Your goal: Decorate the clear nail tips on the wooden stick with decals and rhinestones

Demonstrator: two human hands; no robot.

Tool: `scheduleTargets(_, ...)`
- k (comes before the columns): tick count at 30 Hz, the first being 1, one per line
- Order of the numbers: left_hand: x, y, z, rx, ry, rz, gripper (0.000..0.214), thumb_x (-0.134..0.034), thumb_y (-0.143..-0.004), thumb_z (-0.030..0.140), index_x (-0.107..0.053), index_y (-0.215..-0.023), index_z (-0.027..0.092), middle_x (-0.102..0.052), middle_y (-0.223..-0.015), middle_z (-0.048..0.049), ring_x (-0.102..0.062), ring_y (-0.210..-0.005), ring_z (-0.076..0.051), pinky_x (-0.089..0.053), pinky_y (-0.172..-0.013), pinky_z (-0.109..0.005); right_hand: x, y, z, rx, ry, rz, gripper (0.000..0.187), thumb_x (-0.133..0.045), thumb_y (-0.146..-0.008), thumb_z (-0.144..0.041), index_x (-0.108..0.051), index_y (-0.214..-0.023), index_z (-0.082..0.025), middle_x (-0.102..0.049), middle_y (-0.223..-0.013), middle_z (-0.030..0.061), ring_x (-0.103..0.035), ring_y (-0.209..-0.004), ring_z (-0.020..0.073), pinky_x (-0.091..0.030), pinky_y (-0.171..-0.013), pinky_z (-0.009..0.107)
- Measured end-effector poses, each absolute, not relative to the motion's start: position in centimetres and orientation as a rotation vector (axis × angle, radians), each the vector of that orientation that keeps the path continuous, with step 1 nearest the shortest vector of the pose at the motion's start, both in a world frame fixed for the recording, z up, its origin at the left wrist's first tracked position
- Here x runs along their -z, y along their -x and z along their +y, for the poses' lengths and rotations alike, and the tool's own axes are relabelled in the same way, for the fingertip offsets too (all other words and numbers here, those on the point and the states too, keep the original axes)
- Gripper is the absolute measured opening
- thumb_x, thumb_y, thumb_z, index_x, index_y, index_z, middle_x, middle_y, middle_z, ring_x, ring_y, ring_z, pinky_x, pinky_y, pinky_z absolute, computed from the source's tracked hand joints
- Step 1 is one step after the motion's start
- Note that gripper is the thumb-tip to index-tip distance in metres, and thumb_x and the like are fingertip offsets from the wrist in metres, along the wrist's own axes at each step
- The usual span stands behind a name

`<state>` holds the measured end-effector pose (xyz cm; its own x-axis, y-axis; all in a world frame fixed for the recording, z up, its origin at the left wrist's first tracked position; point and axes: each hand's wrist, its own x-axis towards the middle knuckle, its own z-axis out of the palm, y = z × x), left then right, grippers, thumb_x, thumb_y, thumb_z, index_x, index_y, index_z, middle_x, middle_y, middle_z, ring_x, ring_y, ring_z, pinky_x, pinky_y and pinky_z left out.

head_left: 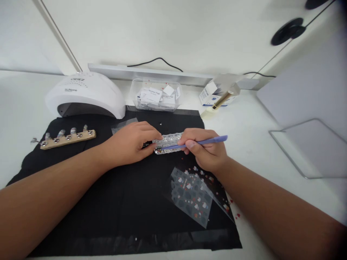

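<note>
Steady the clear rhinestone case (pixel 170 138) by its end, clamped in the left hand (pixel 135 141); with the right hand (pixel 204 148) pinched on the lavender pen-style tool (pixel 213 140), go super light.

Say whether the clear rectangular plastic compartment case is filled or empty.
At least partly filled: shiny pieces show in the clear rectangular plastic compartment case, some near the slim purple stick. Hidden compartments: cannot tell.

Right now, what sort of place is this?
Probably a nail-art workstation: there's a white dome-shaped lamp, a wooden strip bearing what look like clipped nail tips, and packets marked "Alcohol Pad".
</note>
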<state>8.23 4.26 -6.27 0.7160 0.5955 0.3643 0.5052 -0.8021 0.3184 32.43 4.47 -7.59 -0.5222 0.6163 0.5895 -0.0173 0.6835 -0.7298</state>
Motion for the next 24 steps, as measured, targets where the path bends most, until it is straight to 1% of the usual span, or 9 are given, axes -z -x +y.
scheduleTargets(6, 6.5, -8.2, 4.3, -0.675, -2.725, 0.888, 0.02, -0.055, -0.091, 0.018, -0.069, -0.105, 0.014, -0.074, -0.103, -0.0094, -0.068, -0.096, -0.023, -0.055, -0.085, -0.036, 7.4, -32.5, 4.3, -0.782, 0.445, -2.006, 0.017, -0.052, -0.095, -0.017, -0.067, -0.089, -0.016, -0.056, -0.067, -0.0002, -0.052, -0.057, 0.0098, -0.041, -0.054, 0.025)
scheduleTargets(15, 6.4, -8.2, 4.2, -0.679, -2.706, 0.902, 0.02, -0.056, -0.091, 0.018, -0.069, -0.105, 0.014, -0.074, -0.103, -0.0092, -0.068, -0.096, -0.023, -0.054, -0.085, -0.036, 6.6, -32.3, 3.7, -0.636, 0.365, -2.092, 0.016, -0.052, -0.093, -0.017, -0.068, -0.092, -0.016, -0.064, -0.072, 0.0029, -0.057, -0.058, 0.0118, -0.046, -0.054, 0.025)
scheduleTargets(20, 6.3, -8.3, 4.2, -0.649, -2.711, 0.916, 0.021, -0.055, -0.091, 0.019, -0.068, -0.106, 0.013, -0.073, -0.104, -0.0103, -0.067, -0.096, -0.024, -0.054, -0.085, -0.038, 6.9, -32.3, 3.8, -0.694, 0.416, -2.033, 0.017, -0.053, -0.094, -0.02, -0.07, -0.09, -0.017, -0.062, -0.068, 0.0013, -0.056, -0.055, 0.0117, -0.044, -0.052, 0.025)
scheduleTargets(24, 6.3, -8.2, 4.1, -0.6, -2.721, 0.9, 0.023, -0.054, -0.091, 0.019, -0.067, -0.11, 0.013, -0.071, -0.108, -0.0111, -0.066, -0.098, -0.025, -0.053, -0.086, -0.039, 7.9, -32.4, 3.9, -0.897, 0.521, -1.854, 0.018, -0.055, -0.095, -0.026, -0.071, -0.092, -0.02, -0.057, -0.066, -0.0003, -0.053, -0.052, 0.011, -0.042, -0.048, 0.025)
